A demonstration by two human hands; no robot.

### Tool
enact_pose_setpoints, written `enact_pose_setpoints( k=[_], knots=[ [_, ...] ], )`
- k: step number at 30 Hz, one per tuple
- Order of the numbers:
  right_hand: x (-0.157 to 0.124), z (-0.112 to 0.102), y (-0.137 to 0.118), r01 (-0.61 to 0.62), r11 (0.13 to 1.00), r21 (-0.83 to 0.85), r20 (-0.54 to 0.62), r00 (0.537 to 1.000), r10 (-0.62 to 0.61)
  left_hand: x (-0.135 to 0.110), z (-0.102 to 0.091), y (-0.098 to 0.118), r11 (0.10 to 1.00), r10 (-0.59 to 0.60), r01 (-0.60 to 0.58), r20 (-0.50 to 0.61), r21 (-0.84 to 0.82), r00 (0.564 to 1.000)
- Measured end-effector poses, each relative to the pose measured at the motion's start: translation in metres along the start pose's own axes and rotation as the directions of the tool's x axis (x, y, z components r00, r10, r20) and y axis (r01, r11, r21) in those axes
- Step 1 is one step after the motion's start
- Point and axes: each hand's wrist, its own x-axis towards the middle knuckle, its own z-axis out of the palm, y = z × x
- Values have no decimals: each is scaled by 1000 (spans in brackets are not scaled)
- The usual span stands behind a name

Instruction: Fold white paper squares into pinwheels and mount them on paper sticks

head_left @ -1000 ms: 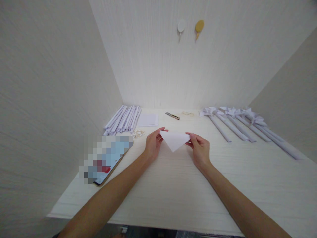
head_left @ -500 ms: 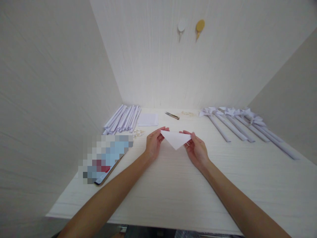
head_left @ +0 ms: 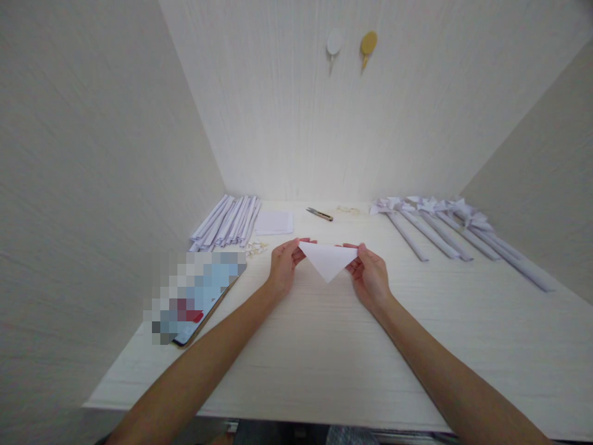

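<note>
Pinching the paper triangle [head_left: 327,259] at its corners — left hand [head_left: 282,269], right hand [head_left: 370,278] — fingertips partly hidden behind.

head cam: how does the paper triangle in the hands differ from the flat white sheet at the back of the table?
Shape: the paper triangle has three corners, with its tip toward the person; the flat sheet is roughly square.
Support: the paper triangle is pinched at its upper corners by the left hand and right hand; the flat sheet lies untouched on the table.
Shared: both are plain white paper.
</note>
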Motion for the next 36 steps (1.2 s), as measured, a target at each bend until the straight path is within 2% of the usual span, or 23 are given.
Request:
enact_pose_setpoints(
  k=[11, 16, 22, 27, 30, 36],
  knots=[
    [-1, 2, -5, -78, 996, 52, 29, 997, 76, 2, -5, 1, 999, -33, 32, 50, 5, 998],
    [0, 1, -6, -107, 991, 82, 118, 988, 97, 3, -6, 4, 995, -97, 100, 82, -27, 992],
    [-4, 1, -7, -210, 967, 142, 217, 960, 177, 2, -4, 6, 963, -225, 237, 103, -129, 969],
    [-8, 2, -8, -281, 942, 184, 303, 928, 218, -2, 1, 4, 947, -242, 268, 156, -174, 958],
    [-5, 0, -8, -287, 938, 193, 283, 932, 226, -3, 1, 4, 952, -237, 264, 170, -158, 957],
    [6, -4, -6, -259, 954, 149, 131, 962, 240, 0, -7, 2, 961, -222, 256, 258, -106, 940]
  ],
)
